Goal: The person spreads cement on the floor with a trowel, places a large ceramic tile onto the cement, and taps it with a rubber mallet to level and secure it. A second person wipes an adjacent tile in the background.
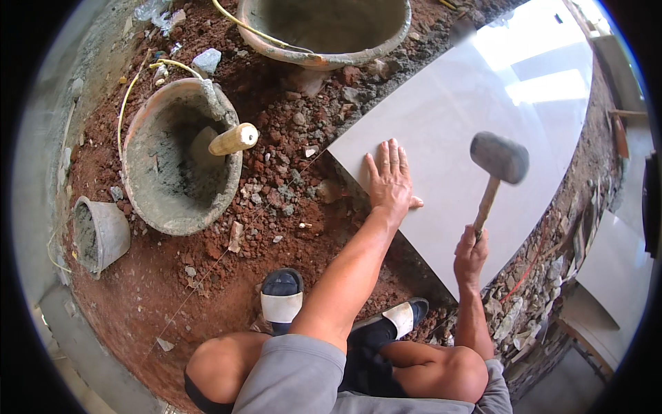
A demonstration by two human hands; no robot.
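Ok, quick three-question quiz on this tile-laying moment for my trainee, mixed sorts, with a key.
1. True or false: the left hand lies flat on the large pale tile.
2. What does the right hand hold? A) a trowel B) a rubber mallet by its wooden handle C) a bucket
3. Fill in: the wooden handle sticks out of the mortar-caked ____ on the red earth.

Key: 1 true; 2 B; 3 basin. The mallet head is raised above the tile, not touching it.
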